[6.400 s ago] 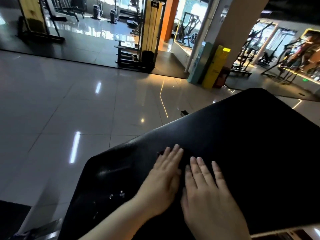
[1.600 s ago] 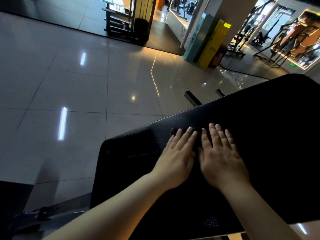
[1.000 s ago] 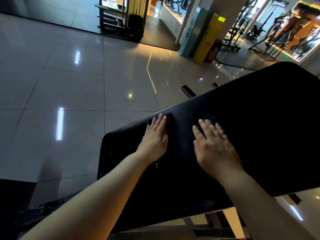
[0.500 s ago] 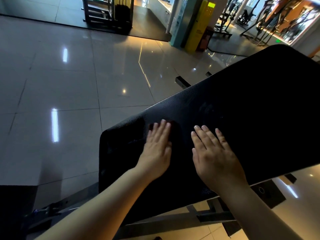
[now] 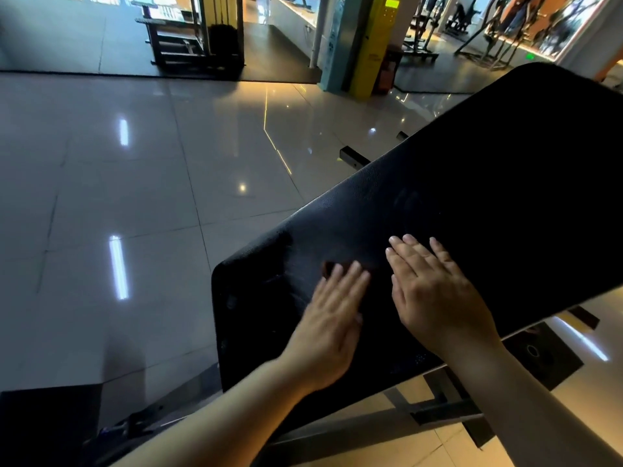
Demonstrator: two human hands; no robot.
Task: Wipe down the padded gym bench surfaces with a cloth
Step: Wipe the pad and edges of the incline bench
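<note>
A black padded gym bench (image 5: 488, 183) slopes up from the lower middle to the upper right. My left hand (image 5: 332, 321) lies flat on the pad near its lower end, fingers together and blurred with motion. It presses a small dark brownish cloth (image 5: 332, 267), of which only an edge peeks out beyond the fingertips. My right hand (image 5: 435, 298) rests flat on the pad just to the right of the left hand, with its fingers slightly spread and nothing under it that I can see.
The bench's steel frame (image 5: 438, 409) stands on glossy floor tiles (image 5: 151, 197). A dark object (image 5: 43, 426) fills the lower left corner. Far back are a weight machine (image 5: 195, 35), a yellow cabinet (image 5: 374, 45) and more gym machines (image 5: 499, 32).
My left hand has slid with the cloth closer to my right hand, narrowing the gap between them. The right hand stays flat on the pad.
</note>
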